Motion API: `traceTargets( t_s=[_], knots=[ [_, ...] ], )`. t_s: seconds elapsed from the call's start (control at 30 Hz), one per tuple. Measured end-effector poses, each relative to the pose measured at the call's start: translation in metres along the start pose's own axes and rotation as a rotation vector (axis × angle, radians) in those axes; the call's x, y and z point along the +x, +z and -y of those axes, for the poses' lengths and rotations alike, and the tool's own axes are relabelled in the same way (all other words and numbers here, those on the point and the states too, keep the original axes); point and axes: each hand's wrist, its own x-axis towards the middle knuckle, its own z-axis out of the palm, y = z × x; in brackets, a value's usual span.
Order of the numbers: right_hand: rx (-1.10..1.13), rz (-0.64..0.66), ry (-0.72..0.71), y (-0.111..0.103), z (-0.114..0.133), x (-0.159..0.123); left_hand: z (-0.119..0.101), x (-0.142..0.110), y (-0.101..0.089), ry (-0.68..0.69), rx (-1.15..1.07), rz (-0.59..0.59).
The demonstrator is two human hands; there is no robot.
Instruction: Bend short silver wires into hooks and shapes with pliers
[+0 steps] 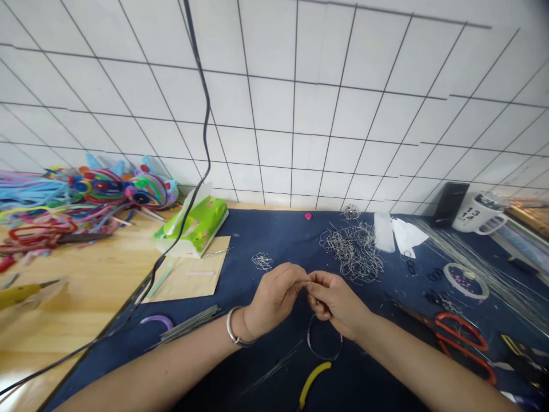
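The white mug on the worktop bears two numbers in large black figures, "13" with "14" just beneath it; the finer print by them is too small to read. Well to the left of the mug, the green tissue packet has a printed pattern whose details are too blurred to make out.

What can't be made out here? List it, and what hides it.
All in the head view:
Anything between the left hand and right hand: covered by the hands themselves.
Thin loop's top: covered by the right hand.
Yellow-handled tool: cut off by the bottom edge.
Pink pieces in the round dish: too small to count.
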Motion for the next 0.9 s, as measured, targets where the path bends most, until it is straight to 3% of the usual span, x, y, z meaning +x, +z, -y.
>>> traceTargets(
  t_s=[0.13,0.27,0.4,0.5,0.67,0.9],
  knots=[
    [-0.323,-0.078,-0.247,0.004,0.000,-0.002,-0.006,0.002,0.001,-0.176,-0.127,-0.102],
    [-0.669,-0.185,-0.520,0.006,0.004,-0.007,-0.012,0.006,0.003,-0.451,-0.531,-0.136],
    [-0.666,-0.175,-0.473,0.004,0.003,-0.006,-0.012,0.008,0.004,-0.537,-0.739,-0.131],
    [-0.634,-0.138,-0.404,0.002,0.002,-0.004,-0.011,0.008,0.004,-0.540,-0.756,-0.144],
    [-0.693,-0.166,-0.477,0.004,-0.001,-0.004,-0.013,0.007,0.004,-0.555,-0.803,-0.163],
    [-0.659,-0.134,-0.470,0.003,-0.007,-0.002,-0.013,0.006,0.004,-0.531,-0.800,-0.163]
  ],
)
